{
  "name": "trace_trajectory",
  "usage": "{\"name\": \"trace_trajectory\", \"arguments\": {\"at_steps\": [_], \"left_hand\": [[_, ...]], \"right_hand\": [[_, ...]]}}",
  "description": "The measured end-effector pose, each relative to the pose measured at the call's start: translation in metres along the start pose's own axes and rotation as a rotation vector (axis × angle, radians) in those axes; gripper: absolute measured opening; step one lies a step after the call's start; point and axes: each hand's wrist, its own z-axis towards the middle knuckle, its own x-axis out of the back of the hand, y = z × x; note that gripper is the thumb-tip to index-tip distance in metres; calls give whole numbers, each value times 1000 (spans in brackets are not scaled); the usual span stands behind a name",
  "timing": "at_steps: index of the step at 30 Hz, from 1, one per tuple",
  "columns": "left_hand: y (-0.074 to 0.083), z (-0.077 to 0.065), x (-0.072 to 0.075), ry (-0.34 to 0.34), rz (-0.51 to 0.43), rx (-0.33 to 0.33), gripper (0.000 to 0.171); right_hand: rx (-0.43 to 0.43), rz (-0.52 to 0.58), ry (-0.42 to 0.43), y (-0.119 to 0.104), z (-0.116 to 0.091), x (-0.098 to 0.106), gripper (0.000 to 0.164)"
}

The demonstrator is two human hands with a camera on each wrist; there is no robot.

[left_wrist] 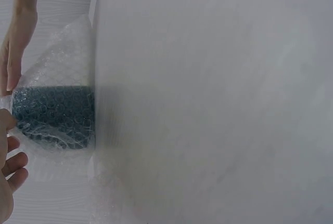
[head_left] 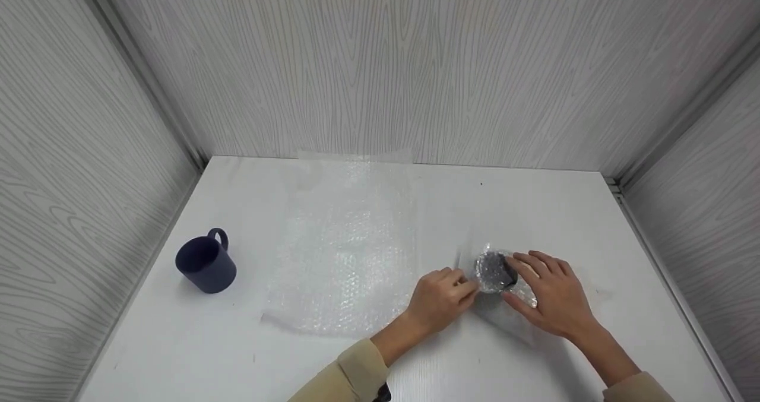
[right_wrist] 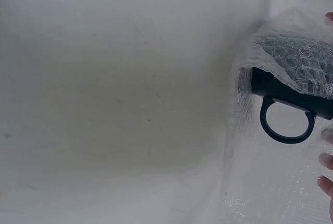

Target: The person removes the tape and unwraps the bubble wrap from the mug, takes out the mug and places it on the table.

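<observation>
A dark mug stands upright, partly wrapped in bubble wrap, on the right of the table. Its ring handle sticks out uncovered in the right wrist view. From above, wrap lies over most of the mug's top. At the mug's left side my left hand pinches the wrap close to the rim, its fingers curled. My right hand rests against the mug's right side, with fingers and thumb spread and loosely bent about the wrap.
A second mug, blue and unwrapped, stands at the table's left with its handle pointing back. A flat sheet of bubble wrap covers the middle of the white table and reaches the back wall. Grey wood-grain panels enclose the table.
</observation>
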Motion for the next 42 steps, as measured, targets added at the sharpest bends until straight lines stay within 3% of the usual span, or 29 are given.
{"name": "trace_trajectory", "arguments": {"at_steps": [18, 30, 42], "left_hand": [[-3, 4, 1, 27, 22, -28, 7], [-7, 7, 8, -5, 91, -80, 9], [-15, 5, 16, -34, 100, -67, 10]], "right_hand": [[-34, 0, -2, -4, -1, -2, 64], [-36, -1, -16, -5, 0, -1, 65], [-3, -11, 18, -3, 0, 0, 65]]}}
